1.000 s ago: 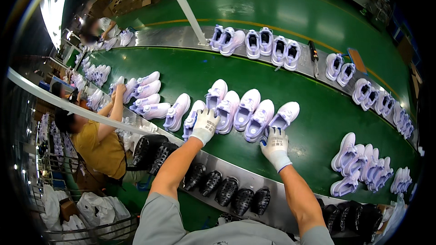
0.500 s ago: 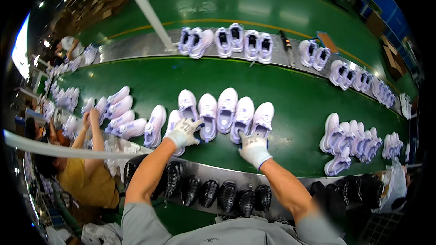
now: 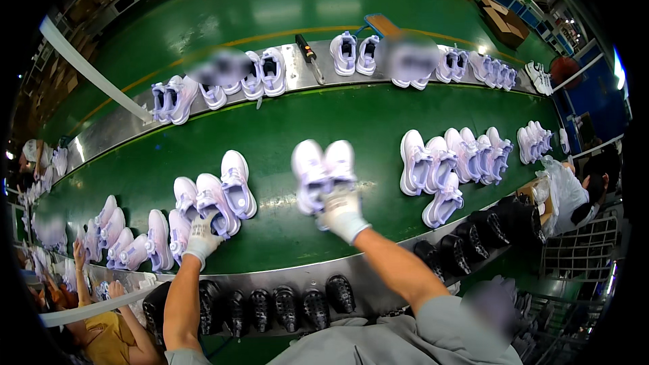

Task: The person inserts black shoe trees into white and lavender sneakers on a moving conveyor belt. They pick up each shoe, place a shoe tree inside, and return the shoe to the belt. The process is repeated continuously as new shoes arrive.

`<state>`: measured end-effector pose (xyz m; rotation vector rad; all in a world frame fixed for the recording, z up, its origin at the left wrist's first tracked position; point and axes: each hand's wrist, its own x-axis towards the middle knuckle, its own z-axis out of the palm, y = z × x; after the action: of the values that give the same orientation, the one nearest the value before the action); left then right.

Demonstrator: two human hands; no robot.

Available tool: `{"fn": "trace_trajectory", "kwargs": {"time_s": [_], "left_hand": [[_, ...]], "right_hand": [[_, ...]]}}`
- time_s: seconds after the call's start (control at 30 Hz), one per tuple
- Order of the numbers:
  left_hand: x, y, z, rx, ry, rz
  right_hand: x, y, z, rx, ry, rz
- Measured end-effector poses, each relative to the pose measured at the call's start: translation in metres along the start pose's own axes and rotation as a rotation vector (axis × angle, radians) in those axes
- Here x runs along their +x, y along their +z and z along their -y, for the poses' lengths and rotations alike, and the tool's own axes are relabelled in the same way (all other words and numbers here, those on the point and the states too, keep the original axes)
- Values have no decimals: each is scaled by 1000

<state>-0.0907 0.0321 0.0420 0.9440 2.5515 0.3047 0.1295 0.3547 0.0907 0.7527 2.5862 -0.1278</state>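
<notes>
My right hand (image 3: 343, 213), in a white glove, grips a pair of pale lilac-white sneakers (image 3: 323, 169) by the heels and holds them side by side above the green conveyor belt (image 3: 324, 122); they are blurred by motion. My left hand (image 3: 201, 236), also gloved, is closed on the heel of one sneaker in a small group of sneakers (image 3: 220, 192) lying on the belt to the left. More sneakers (image 3: 132, 243) lie further left of that hand.
A cluster of sneakers (image 3: 453, 155) lies on the belt at right, and pairs (image 3: 263, 71) plus a black tool (image 3: 309, 54) sit on the far metal rail. Black shoe lasts (image 3: 284, 307) line the near rail. One co-worker (image 3: 101, 324) is at lower left, another (image 3: 574, 189) at right.
My right hand has picked two sneakers out of the row and carried them to the right. My left hand stays on the sneakers left behind. My view has swung to the right.
</notes>
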Motion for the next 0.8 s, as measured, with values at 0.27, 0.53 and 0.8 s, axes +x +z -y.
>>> {"fn": "trace_trajectory", "kwargs": {"time_s": [0.27,0.53,0.8], "left_hand": [[64,14,-124,293,312,259],[72,68,-305,270,598,298],[7,60,-292,129,396,157]], "right_hand": [[-15,6,-183,16,216,-21],[-13,-5,-239,43,315,69],[-74,-39,-168,183,223,-142]]}}
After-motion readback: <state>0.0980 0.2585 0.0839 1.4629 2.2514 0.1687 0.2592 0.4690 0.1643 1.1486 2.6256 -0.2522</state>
